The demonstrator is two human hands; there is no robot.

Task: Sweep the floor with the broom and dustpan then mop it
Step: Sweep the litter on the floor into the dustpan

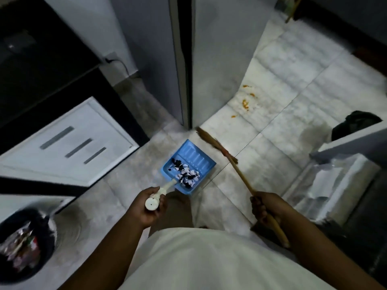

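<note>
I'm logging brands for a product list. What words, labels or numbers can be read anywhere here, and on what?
None can be read.
Scraps in the dustpan: black-and-white print, too blurred.
Wrappers in the bin: colours only, no legible lettering.
Dustpan handle end: a dot, no text.

Dark bin lower left, full of crumpled wrappers. White drawer front with three grey handles. Wall socket, cable plugged in. Black bag at right.
</note>
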